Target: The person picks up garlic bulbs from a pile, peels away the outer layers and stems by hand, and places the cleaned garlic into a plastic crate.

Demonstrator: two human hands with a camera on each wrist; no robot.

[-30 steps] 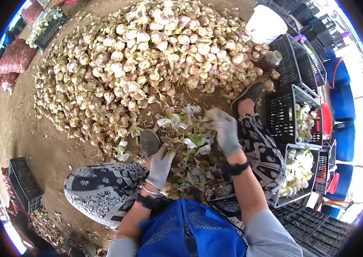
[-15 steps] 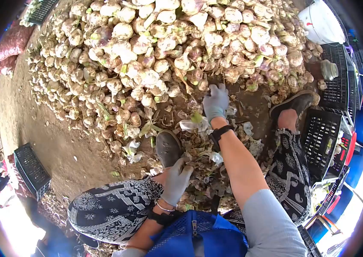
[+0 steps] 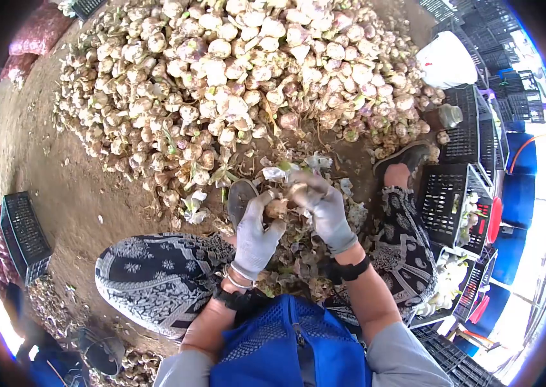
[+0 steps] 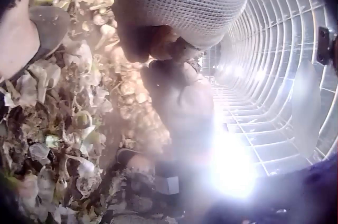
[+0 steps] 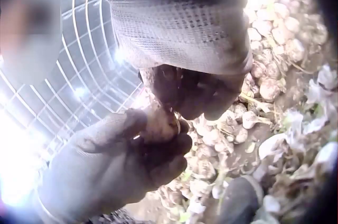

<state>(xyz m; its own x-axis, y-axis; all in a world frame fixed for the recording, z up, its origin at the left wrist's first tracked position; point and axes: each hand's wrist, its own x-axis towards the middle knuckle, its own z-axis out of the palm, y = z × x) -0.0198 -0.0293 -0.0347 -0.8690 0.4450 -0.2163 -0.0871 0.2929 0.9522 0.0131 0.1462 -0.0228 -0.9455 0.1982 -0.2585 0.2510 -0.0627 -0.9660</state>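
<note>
In the head view my gloved left hand (image 3: 257, 238) holds a brownish-pink garlic bulb (image 3: 277, 208) between thumb and fingers. My gloved right hand (image 3: 331, 213), its fingertips blurred, meets it from the right. The right wrist view shows the bulb (image 5: 161, 123) against the left hand's curled fingers, with the right hand's bent fingers at its upper end. Only part of the bulb (image 4: 165, 42) shows in the left wrist view. Below both hands, loose skins and leaf scraps (image 3: 298, 251) cover the ground between my feet.
A large heap of garlic bulbs (image 3: 234, 84) spreads ahead. On the right stand black crates (image 3: 444, 200), some with trimmed bulbs (image 3: 447, 280), and a white bucket (image 3: 447, 61). Another dark crate (image 3: 26, 232) sits far left; red mesh sacks (image 3: 40, 32) lie behind it.
My right hand reached forward to the heap's near edge half a second ago; now it is back beside the left hand. The left hand has risen forward from beside my leg. The head view has shifted.
</note>
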